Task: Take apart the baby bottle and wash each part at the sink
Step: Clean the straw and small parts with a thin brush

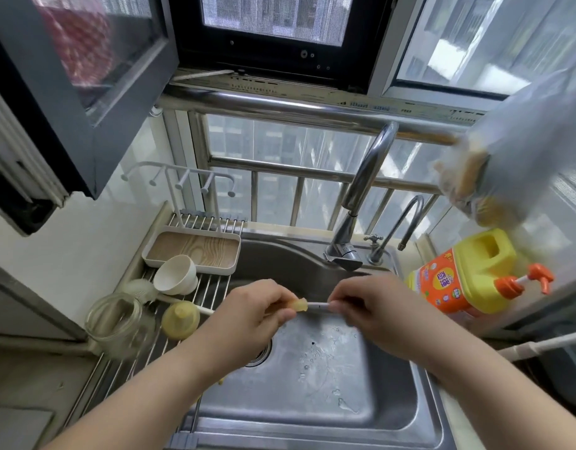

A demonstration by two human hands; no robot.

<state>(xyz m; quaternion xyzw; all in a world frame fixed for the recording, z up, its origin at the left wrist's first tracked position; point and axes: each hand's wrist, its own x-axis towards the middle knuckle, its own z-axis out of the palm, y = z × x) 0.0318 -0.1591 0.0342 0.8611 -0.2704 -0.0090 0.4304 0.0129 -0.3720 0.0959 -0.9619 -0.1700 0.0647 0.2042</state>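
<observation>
**Small bottle part being worked with a thin brush over the sink**

Both hands meet above the steel sink [393, 401], near the middle of the view. Left hand [257, 306] pinches a small yellowish translucent piece [300, 303], probably the teat or a straw valve; can't tell which. Fingers curled tight round it. Right hand [374, 303] pinches a thin white stick [319, 306], likely a slim cleaning brush, its tip going into the yellowish piece. Fingers narrow, closed on the stick.

Other bottle parts sit on the drying rack [124, 368] at left: clear glass bottle body [118, 319] lying tilted, yellow collar or cap [180, 319] just beside it on the right, a long bottle brush [140, 289] behind them. White bowl [176, 274] rests against a wood-look tray [192, 251] further back. Faucet [361, 196] at far centre, no water visibly running. Yellow-orange detergent jug [462, 277] on the right edge.

Handling, judged: the yellowish piece looks soft, light and slippery when wet; hold it by the thicker base, not the thin tip, so it doesn't fold or tear. The stick is light and a bit flexible; grip near the end. The glass body is heavier and fragile; take it round the middle, with dry fingers if possible.
</observation>
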